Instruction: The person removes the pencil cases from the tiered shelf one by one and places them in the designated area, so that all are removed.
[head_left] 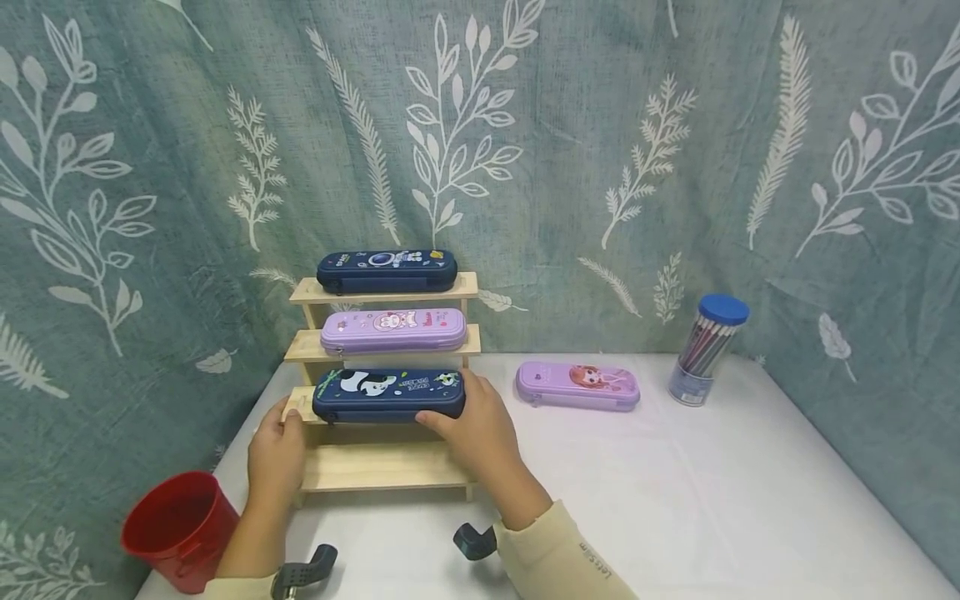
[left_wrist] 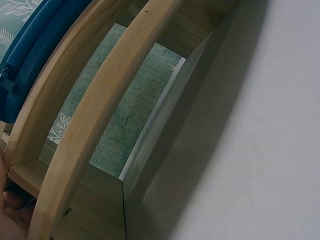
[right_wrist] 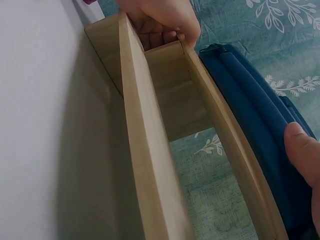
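In the head view, the right hand [head_left: 480,425] is gripping the right end of a dark blue pencil case [head_left: 388,394] that is lying on the third step of a wooden rack [head_left: 382,467]. The left hand [head_left: 277,446] is curling round the rack's left end, beside a red cup [head_left: 180,525].

In the left wrist view, only a sliver of the left hand [left_wrist: 10,210] is showing against the rack [left_wrist: 95,135].

In the right wrist view, a thumb [right_wrist: 302,160] is pressing on the pencil case [right_wrist: 260,135].

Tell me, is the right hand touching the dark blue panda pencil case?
Touching: in the head view the right hand wraps the right end of the panda pencil case.
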